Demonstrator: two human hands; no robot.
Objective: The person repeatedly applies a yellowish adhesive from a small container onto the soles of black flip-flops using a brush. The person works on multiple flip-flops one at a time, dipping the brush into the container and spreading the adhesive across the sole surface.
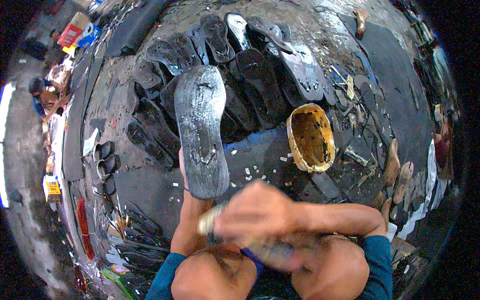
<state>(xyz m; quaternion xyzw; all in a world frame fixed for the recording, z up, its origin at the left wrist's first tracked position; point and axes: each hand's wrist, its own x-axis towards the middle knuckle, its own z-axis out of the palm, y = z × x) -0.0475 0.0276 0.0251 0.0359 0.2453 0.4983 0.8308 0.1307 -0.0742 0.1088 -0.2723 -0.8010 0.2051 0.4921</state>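
Observation:
A large dark sandal sole (202, 135), its upper face streaked with wet-looking white, is held up in front of me. My left hand (183, 170) supports it from below; only an edge of that hand shows, with the fingers hidden behind the sole. Lower down and close to my knees, my right hand (257, 212) is closed round a pale-tipped, brush-like tool (212, 220), smeared by motion. The tool is apart from the sole. To the right stands an oval yellowish tub (330, 142), crusted at the rim, with brown inside.
Several dark soles (257, 85) lie piled behind the held one, some coated white. Wooden foot-shaped forms (393, 160) lie at the right. Sandals (105, 160) sit at the left, near a red bundle (83, 227). Another person (47, 97) is far left. Scraps litter the floor.

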